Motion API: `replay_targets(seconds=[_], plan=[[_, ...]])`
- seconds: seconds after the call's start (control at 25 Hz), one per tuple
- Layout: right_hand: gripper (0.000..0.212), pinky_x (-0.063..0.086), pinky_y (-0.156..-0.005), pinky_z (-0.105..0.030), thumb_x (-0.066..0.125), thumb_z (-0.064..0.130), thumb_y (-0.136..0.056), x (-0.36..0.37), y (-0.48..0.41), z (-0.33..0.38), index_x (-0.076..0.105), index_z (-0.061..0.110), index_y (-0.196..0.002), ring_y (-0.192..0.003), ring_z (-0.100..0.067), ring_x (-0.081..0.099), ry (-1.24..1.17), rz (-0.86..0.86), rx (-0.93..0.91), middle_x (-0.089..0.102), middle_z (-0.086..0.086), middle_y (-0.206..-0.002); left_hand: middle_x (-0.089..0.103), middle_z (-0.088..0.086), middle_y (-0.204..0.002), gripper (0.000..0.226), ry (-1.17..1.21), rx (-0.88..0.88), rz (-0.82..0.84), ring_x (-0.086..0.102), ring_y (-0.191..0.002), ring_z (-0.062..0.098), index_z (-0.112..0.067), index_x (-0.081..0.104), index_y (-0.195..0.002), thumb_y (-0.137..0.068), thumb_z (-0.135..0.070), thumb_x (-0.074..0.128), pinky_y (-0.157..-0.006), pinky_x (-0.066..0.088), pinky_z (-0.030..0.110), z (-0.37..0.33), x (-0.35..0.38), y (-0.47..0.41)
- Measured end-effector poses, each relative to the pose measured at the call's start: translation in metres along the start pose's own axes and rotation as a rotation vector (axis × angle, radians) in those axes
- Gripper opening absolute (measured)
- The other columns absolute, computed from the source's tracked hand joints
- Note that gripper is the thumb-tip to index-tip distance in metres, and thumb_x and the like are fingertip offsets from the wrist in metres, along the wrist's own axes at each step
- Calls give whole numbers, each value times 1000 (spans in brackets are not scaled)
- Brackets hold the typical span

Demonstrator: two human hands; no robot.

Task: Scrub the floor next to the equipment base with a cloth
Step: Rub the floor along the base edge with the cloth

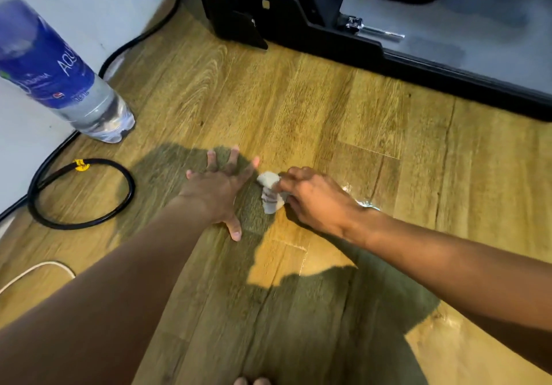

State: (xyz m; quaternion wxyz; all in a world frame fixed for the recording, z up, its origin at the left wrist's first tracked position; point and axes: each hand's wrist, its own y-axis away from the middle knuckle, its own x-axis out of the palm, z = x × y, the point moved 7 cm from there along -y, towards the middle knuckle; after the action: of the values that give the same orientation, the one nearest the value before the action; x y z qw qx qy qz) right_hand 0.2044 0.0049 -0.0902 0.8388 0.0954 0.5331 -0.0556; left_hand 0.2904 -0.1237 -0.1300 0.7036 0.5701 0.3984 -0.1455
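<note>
A small bunched white cloth lies on the wooden floor in the middle of the head view. My right hand grips the cloth from its right side, fingers curled round it. Just left of the cloth, my left hand rests flat on the floor with its fingers spread. The black equipment base stands at the back, its lower edge running down to the right. A wet, shiny patch shows on the boards just behind my right wrist.
A large water bottle with a blue label stands at the left by the white wall. A looped black cable lies on the floor left of my left hand. A white cord curves at the lower left.
</note>
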Motion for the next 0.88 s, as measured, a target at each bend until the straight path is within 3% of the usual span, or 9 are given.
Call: replay_targets(seconds=[0.08, 0.24, 0.44, 0.64, 0.76, 0.88], plan=[[36, 55, -84, -37, 58, 4, -87, 4, 14, 7, 61, 19, -119, -100, -21, 59, -14, 35, -28, 60, -3, -114, -37, -1, -151, 151, 1, 0, 5, -25, -139, 41, -45, -30, -140, -45, -59, 86, -105, 20, 68, -1, 0, 1], [32, 53, -88, -35, 56, 6, -91, 4, 15, 0, 60, 21, -119, -105, -20, 56, -4, -46, 123, 57, 0, -118, -35, 0, -152, 150, -8, 1, 9, -24, -139, 41, -44, -32, -139, -47, -60, 85, -105, 21, 66, 1, -1, 1], [42, 57, -78, -39, 65, 3, -80, 34, 45, 64, 60, 16, -119, -104, -26, 58, 23, 128, -114, 60, -7, -117, -36, 4, -150, 150, -63, 26, -16, -18, -140, 46, -41, -32, -140, -46, -63, 83, -105, 24, 66, -1, 0, -1], [41, 56, -83, -38, 59, 4, -85, 21, 35, 44, 56, 18, -123, -106, -25, 56, 71, -3, 68, 55, -6, -124, -31, 1, -153, 143, -39, 12, 4, -15, -142, 40, -42, -26, -142, -56, -47, 87, -106, 33, 58, 27, -2, 2], [50, 58, -72, -36, 72, 4, -70, 53, 52, 96, 60, 14, -118, -98, -26, 60, 70, 128, -148, 61, -8, -113, -26, 11, -155, 144, 9, -102, 16, -8, -142, 46, -37, -26, -145, -55, -57, 84, -107, 28, 58, 53, 4, 8], [42, 55, -83, -37, 65, 8, -84, 39, 31, 78, 57, 17, -125, -107, -23, 56, 55, 143, -167, 59, -6, -121, -27, 11, -155, 143, 60, -82, 3, -7, -141, 47, -38, -23, -146, -54, -57, 84, -110, 27, 58, 54, 4, 10]])
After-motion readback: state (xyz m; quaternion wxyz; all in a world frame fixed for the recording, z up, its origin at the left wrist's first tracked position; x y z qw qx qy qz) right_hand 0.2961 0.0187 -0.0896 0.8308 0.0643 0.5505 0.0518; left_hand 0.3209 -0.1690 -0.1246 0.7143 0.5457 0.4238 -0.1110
